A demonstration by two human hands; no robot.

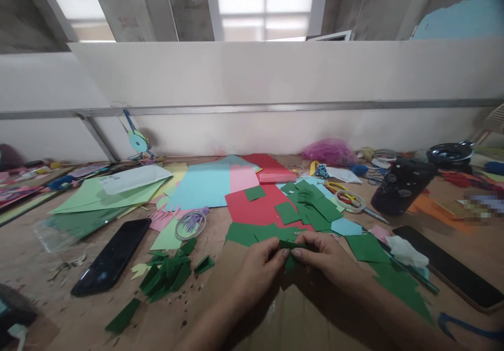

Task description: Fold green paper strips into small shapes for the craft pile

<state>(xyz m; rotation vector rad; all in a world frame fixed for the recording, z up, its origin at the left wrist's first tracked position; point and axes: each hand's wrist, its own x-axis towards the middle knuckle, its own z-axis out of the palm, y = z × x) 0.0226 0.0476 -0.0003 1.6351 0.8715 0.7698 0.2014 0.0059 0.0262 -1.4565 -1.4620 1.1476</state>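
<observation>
Fingers (284, 255) of both hands meet low in the centre of the frame, pinching one small green paper piece (290, 249) between them. Left hand (258, 264) grips its left end, right hand (325, 256) its right end; fingertips pressed together on the paper, held just above the bench (47, 298). Pile of cut green strips (167, 273) lies to the lower left, near a dark phone (112, 256). Green squares (311, 206) rest on red paper (255, 209) just beyond the hands. Scissors (348, 197) at centre right. Dark jar (399, 185) lies at right; contents cannot be made out.
</observation>
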